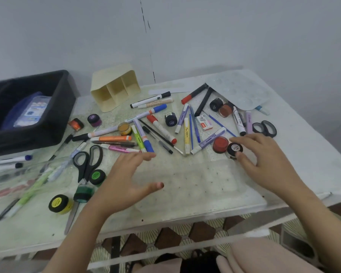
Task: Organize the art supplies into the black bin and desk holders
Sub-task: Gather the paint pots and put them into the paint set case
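– black bin (28, 138) sits at your far left on the table (185, 194), with a blue pouch (28, 111) lying inside it. the cream desk holder (114, 89) is tipped on its side just right of the bin, its openings facing you. what about your hands tho?

– your left hand (124, 178) hovers over the middle of the table, fingers spread and fairly straight, holding nothing. your right hand (264, 154) is out to the right with its thumb tip against a small black-lidded jar (234, 149). the other fingers stretch out above the jar, not curled round it.

– and the rest of the stuff?

– markers and pens (159, 131) are scattered all over the table between the holder and your hands. a red jar (220, 144) sits touching the black-lidded one. black-handled scissors (89, 162) lie near your left hand, right beside a green-labelled jar (97, 176).
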Motion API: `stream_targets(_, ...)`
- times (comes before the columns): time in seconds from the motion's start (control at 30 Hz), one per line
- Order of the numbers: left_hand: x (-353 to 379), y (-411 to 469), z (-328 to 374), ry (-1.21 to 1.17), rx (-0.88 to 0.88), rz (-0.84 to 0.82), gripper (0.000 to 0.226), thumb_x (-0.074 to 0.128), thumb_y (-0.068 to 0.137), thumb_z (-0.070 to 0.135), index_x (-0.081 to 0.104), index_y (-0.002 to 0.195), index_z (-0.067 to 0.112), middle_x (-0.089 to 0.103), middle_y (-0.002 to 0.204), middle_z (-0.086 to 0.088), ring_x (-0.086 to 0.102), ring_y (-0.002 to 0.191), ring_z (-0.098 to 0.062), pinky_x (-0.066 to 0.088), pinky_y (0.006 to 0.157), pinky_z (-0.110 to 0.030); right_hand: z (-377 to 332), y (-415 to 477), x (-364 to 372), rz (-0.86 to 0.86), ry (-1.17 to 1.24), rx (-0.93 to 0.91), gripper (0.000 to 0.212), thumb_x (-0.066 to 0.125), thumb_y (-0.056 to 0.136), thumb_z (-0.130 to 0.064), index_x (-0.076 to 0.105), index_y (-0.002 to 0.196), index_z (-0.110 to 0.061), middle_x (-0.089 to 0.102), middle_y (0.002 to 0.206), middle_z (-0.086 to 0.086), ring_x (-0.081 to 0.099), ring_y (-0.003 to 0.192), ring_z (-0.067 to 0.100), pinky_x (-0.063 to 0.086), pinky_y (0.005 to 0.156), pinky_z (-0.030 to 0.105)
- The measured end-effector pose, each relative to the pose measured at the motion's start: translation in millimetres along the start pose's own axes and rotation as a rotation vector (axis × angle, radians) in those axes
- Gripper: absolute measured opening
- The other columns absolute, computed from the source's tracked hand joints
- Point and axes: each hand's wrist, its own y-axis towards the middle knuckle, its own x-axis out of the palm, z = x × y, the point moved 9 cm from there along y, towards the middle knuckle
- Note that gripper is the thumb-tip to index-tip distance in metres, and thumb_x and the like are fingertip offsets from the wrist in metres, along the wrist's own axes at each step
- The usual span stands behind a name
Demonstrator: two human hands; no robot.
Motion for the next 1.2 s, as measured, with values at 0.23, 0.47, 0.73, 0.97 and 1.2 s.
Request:
stream_targets(0.23,19,69,62,0.059,0.185,0.011,0.036,0.053,0.092,0.035,0.053,0.128,0.029,0.055,0.123,0.011,0.042,0.111,-0.003,0.032,0.097,-0.024,3,13,3,-0.31,0.118,-0.01,0.039,0.067,0.08,-0.014,0.059,0.107,-0.041,0.059,0.096,-0.025,0.051,0.088,-0.002,0.036,0.073,0.012)
stream_targets(0.47,75,115,113,0.075,0.361,-0.18,0.052,0.046,0.087,0.004,0.051,0.133,0.027,0.055,0.124,0.005,0.043,0.114,-0.012,0.035,0.102,-0.032,11,-4,-32,0.06,0.289,0.065,0.029,0.073,0.076,-0.026,0.061,0.102,-0.032,0.063,0.094,-0.023,0.054,0.084,0.003,0.034,0.069,0.005)
stream_targets(0.73,89,135,120,0.037,0.332,-0.193,0.022,0.064,0.079,0.024,0.055,0.099,0.027,0.049,0.093,0.008,0.05,0.088,-0.011,0.049,0.084,-0.035,-13,-32,-13,-0.025,0.287,-0.05,0.035,0.056,0.073,-0.046,0.053,0.108,-0.044,0.057,0.104,-0.026,0.051,0.09,0.003,0.031,0.075,0.004)
stream_targets(0.97,53,120,91,-0.62,-0.074,-0.077,0.016,0.062,0.087,0.011,0.051,0.097,0.016,0.067,0.094,-0.01,0.067,0.078,-0.021,0.057,0.079,-0.034,-15,-33,-5,-0.05,0.246,-0.084,0.037,0.055,0.075,-0.049,0.053,0.112,-0.043,0.056,0.107,-0.03,0.049,0.091,-0.003,0.037,0.078,0.01)
stream_targets(1.2,45,79,94,-0.583,0.006,-0.118,0.025,0.069,0.081,0.008,0.067,0.101,0.022,0.069,0.093,0.003,0.065,0.083,-0.009,0.054,0.08,-0.025,-24,-27,4,-0.078,0.069,-0.168,0.036,0.055,0.078,-0.038,0.062,0.112,-0.029,0.058,0.101,-0.015,0.051,0.092,0.008,0.041,0.08,0.021)
